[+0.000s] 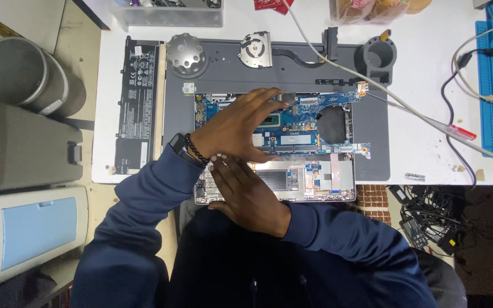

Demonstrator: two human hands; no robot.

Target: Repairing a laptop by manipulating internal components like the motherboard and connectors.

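On the white bench [423, 154] we see the step of freeing the blue mainboard [315, 122]; left hand [238, 128] spread flat upon it, right hand [249, 191] flat on the open laptop base [337, 179]; lifting next needs care, we judge.

Bright, even overhead light fell on the white rectangular tabletop [423, 148], which ran close to overexposed. Soft shadows sat under the hands. Mild glare showed on the round silver metal knob [186, 54]. Centre was sharp; edges dimmer, w/ slight wide-angle bend at left.
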